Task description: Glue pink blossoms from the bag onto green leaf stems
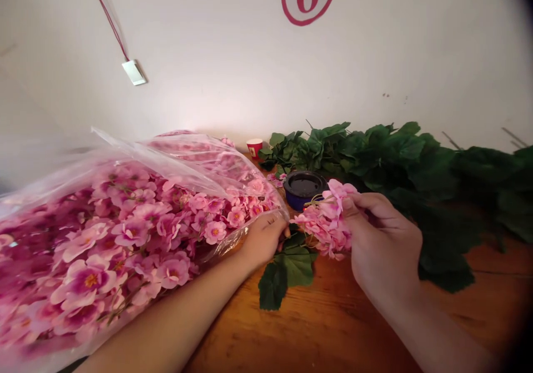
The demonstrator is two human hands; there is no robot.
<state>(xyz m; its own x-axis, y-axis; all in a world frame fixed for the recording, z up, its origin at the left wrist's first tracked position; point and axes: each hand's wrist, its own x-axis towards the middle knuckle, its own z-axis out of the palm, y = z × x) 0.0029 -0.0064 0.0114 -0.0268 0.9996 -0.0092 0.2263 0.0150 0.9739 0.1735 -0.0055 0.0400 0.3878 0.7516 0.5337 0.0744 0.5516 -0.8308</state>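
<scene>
My right hand (383, 245) pinches a bunch of pink artificial flowers (327, 228) between thumb and fingers, above the table. To its left, my left hand (266, 237) is closed at the base of a sprig of green artificial leaves (293, 267); its fingertips are partly hidden. The leaves spread over the wood just in front of that hand. Beside and behind my left wrist lies a clear plastic bag (166, 165) full of pink flowers (91, 278). Just beyond the held bunch stands a round dark blue container (306, 190) with a black top.
A long heap of green leaf sprigs (400, 156) covers the back and right of the wooden table (333, 328). At the back, by the pale wall (216, 45), stands a small red and white paper cup (254, 148). A white switch (134, 72) hangs on red wires.
</scene>
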